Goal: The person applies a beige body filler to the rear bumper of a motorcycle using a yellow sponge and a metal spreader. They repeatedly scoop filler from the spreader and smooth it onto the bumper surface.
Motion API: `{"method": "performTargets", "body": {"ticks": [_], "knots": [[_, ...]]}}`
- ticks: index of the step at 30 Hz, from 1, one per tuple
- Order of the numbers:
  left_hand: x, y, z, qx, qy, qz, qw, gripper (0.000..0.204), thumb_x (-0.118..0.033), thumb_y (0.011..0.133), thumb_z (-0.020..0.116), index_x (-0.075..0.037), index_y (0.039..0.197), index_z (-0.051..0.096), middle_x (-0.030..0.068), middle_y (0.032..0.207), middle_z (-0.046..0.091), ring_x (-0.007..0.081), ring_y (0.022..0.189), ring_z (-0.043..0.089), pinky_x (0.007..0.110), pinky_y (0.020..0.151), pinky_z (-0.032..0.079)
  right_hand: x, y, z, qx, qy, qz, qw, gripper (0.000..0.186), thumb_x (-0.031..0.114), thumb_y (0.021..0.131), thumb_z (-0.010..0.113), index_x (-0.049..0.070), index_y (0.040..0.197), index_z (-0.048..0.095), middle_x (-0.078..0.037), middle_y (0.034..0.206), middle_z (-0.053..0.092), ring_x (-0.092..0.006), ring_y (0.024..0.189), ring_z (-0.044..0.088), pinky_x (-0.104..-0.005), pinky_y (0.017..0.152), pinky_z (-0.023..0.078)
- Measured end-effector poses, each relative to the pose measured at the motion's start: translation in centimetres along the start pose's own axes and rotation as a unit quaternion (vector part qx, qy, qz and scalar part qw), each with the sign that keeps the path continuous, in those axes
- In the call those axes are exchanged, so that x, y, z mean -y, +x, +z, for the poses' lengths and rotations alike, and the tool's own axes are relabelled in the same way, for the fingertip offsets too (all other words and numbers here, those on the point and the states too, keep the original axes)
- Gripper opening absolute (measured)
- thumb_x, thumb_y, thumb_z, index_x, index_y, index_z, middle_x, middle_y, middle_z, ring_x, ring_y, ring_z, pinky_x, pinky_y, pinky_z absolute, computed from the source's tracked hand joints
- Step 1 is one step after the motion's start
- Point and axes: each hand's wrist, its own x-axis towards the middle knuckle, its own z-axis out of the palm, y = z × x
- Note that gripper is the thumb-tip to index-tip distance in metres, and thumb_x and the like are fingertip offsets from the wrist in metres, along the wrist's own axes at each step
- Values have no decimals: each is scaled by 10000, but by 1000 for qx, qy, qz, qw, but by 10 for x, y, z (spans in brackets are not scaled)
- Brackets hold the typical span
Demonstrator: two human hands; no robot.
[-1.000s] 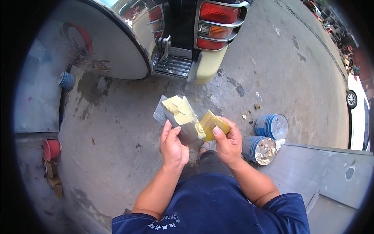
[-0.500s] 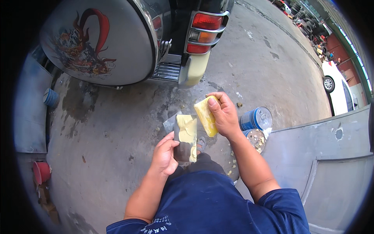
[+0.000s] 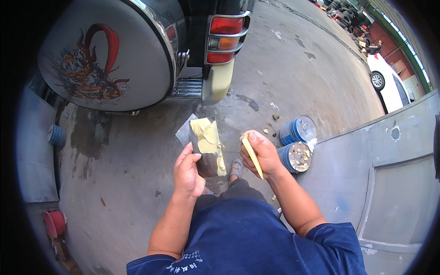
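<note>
My left hand [image 3: 187,173] grips a dark flat putty board [image 3: 206,163] by its left edge, thumb on top. Pale yellow body putty [image 3: 206,135] lies thick over its far half and down its right side. From behind the board's far left corner sticks out a clear, pale sheet [image 3: 184,131]; whether my hand holds it too, I cannot tell. To the right, apart from the board, my right hand [image 3: 262,153] is closed around a yellow putty spreader [image 3: 253,156], seen nearly edge-on. Ahead, the vehicle's rear bumper corner [image 3: 218,82] is coated in pale yellow.
Two blue cans [image 3: 295,130] stand right of my hands, the nearer one's lid [image 3: 300,156] strewn with putty scraps. A grey panel [image 3: 394,178] fills the right side. Far left are another blue can [image 3: 57,135] and a red tub [image 3: 55,223]. A white car [image 3: 388,82] stands at far right.
The spreader has turned from showing its broad face to nearly edge-on, and my right hand has come nearer to me. My left hand and the board have shifted left and away, widening the gap.
</note>
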Motion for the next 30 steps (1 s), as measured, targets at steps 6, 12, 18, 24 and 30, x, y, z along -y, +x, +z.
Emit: {"method": "performTargets", "body": {"ticks": [6,12,18,24,30], "knots": [[8,10,18,32,12,23,999,491,-26,871,374,56,1349,453,170,1237,599,248,1141,598,386,999,472,0,-5,4,75,232,134,960,337,398,1042,420,91,1023,556,-11,677,458,-82,433,388,-211,361,323],[9,19,28,45,26,55,997,481,-8,865,396,58,1336,462,169,1230,606,249,1132,604,385,1005,468,-15,-5,13,19,163,153,975,354,420,1026,457,89,929,538,-13,623,481,-84,379,396,-214,331,312],[-2,26,31,46,50,80,995,503,-5,853,388,66,1347,449,174,1245,598,259,1148,598,395,1009,470,-35,-7,8,-82,63,61,993,256,342,1006,546,88,982,555,-15,739,583,-77,544,514,-244,503,447],[15,37,32,10,59,-48,997,522,-58,860,401,33,1373,429,146,1279,584,247,1168,586,392,1015,464,-7,-6,-19,-262,-343,-285,856,273,292,971,618,39,1004,521,-77,839,630,-164,754,629,-331,636,507],[56,71,40,-78,69,-83,991,499,-80,857,434,-25,1352,466,100,1236,603,223,1117,601,368,976,479,-30,12,-70,-133,-338,-506,783,294,175,883,701,44,1040,489,-124,874,628,-299,719,627,-372,606,509]]}}
